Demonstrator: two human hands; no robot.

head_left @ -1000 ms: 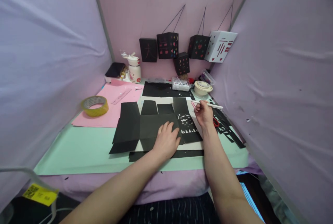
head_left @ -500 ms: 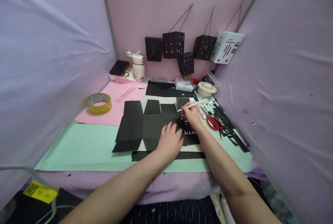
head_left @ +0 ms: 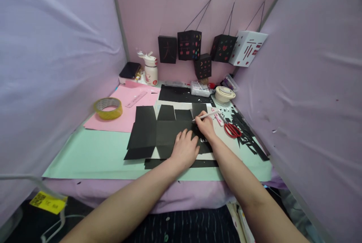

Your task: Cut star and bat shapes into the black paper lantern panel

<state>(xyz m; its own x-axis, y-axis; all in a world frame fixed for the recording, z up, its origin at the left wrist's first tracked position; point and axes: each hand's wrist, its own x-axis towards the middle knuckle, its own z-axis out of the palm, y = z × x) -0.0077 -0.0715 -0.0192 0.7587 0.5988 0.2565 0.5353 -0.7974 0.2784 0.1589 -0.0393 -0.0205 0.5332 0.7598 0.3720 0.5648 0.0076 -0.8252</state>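
Note:
A flat black paper cut-out (head_left: 158, 132) with several panels lies on the mint green mat (head_left: 93, 156). My left hand (head_left: 185, 149) rests flat on it, fingers stretched out, pressing the sheet down. My right hand (head_left: 206, 127) is closed around a white pen-shaped tool (head_left: 207, 115), whose tip touches the black paper just beyond my left fingers. The patterned panel of the cut-out is mostly hidden under my right hand.
Red scissors (head_left: 232, 130) and black paper scraps (head_left: 250, 139) lie to the right. A yellow tape roll (head_left: 108, 107), pink sheet (head_left: 124, 111) and ruler (head_left: 136, 99) sit left. A white bottle (head_left: 151, 70), cream tape roll (head_left: 224, 94) and hanging paper lanterns (head_left: 189, 45) are at the back.
My right hand moved left with the white tool, from beside the scissors onto the black paper's patterned panel. My left hand stayed flat on the sheet. The view shifted slightly.

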